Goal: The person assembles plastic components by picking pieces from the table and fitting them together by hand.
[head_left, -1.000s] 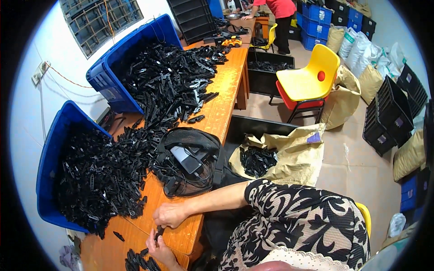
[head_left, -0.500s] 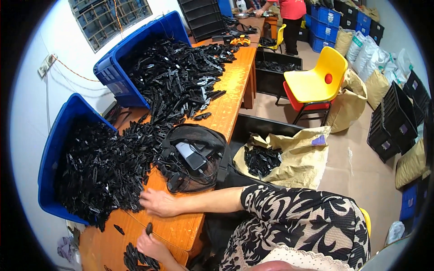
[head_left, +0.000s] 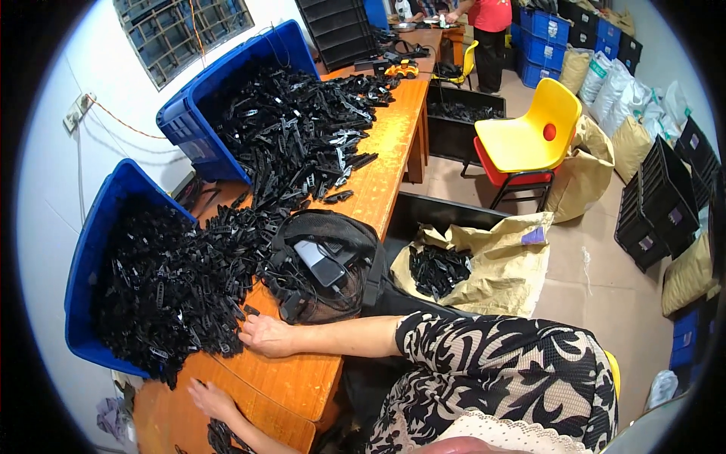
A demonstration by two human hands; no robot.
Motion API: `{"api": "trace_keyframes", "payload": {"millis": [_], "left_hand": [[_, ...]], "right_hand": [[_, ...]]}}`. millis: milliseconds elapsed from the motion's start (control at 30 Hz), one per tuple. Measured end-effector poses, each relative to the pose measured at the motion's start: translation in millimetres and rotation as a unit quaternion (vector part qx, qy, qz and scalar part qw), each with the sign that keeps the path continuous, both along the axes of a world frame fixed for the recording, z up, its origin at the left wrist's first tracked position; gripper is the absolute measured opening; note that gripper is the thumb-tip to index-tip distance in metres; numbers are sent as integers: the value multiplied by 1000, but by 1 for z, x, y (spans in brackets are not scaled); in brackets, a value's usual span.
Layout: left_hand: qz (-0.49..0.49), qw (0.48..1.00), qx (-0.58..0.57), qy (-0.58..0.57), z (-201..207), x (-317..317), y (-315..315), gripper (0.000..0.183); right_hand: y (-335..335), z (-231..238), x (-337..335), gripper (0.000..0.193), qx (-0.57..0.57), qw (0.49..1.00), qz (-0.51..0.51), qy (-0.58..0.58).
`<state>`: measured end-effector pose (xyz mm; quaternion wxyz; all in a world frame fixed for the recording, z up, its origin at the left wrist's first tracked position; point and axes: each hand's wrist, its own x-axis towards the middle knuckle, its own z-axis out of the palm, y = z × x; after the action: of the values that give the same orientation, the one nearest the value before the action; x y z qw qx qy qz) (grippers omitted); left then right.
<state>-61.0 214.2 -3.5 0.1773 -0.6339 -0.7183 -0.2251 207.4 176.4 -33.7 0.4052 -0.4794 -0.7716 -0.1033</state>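
Observation:
My right hand [head_left: 268, 335] is closed at the near edge of a large heap of black plastic clip-like pieces [head_left: 178, 295]. A small black plastic piece [head_left: 251, 309] sticks out from its fingertips. Lower down, my left hand [head_left: 213, 401] reaches over the orange wooden table [head_left: 287, 382]. Its fingers close around another small black plastic piece, mostly hidden by them. Beside my left forearm lies a small group of black pieces [head_left: 227, 439], partly covered by the arm.
Two tipped blue bins [head_left: 79, 303] spill black pieces onto the table. A black mesh bag [head_left: 325, 227] with a grey device stands by my right forearm. An open sack [head_left: 507, 265] holds more pieces. A yellow chair [head_left: 529, 129] and a person in red [head_left: 490, 15] are farther off.
My left hand has moved up and left to the loose piece on the table; the dark piece it held earlier is gone from its fingers. My right hand has drawn slightly back from the heap, fingers curled.

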Motion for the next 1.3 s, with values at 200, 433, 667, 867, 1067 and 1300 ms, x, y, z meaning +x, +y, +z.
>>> {"api": "trace_keyframes", "payload": {"millis": [200, 433, 667, 867, 1067, 1300], "left_hand": [[-86, 990, -103, -47, -39, 2, 52, 31], [-178, 982, -53, -25, -4, 49, -20, 23], [-351, 923, 45, -152, -8, 54, -77, 28], [-309, 950, 8, -55, -15, 61, -89, 33], [-241, 959, -81, -125, -5, 62, -85, 36], [-354, 924, -5, -144, -20, 41, -122, 25]], "right_hand": [[-4, 5, 1, 16, -35, 998, 47, 33], [-3, 6, -1, 18, -42, 996, 42, 62], [-13, 15, 2, 20, -75, 993, 77, 52], [-11, 14, 6, 20, -76, 992, 81, 53], [-12, 8, 5, 20, -55, 993, 78, 69], [-22, 6, -14, 20, -61, 987, 134, 66]]}}
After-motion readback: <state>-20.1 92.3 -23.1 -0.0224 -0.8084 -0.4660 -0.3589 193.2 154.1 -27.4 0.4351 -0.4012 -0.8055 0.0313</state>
